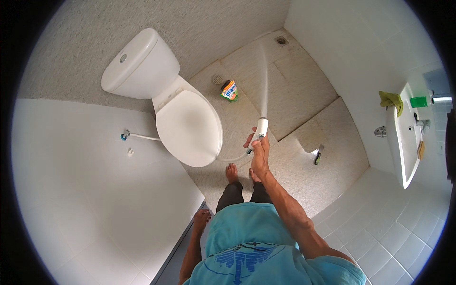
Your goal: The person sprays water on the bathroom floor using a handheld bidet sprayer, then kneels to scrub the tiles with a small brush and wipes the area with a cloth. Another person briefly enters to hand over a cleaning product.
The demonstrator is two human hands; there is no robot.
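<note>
I see my right hand (259,154) with its grip wrapped around a white plastic hand sprayer (261,128), held just right of the closed white ceramic toilet (187,126), a water jet running away across the beige floor tiles (304,90). My left hand (201,219) hangs loosely open below the toilet, holding nothing.

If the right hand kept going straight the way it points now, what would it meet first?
Probably nothing close: the right hand, holding the white spray nozzle, points over bare floor along the water jet, toward the far corner drain. Depth is unclear.
</note>
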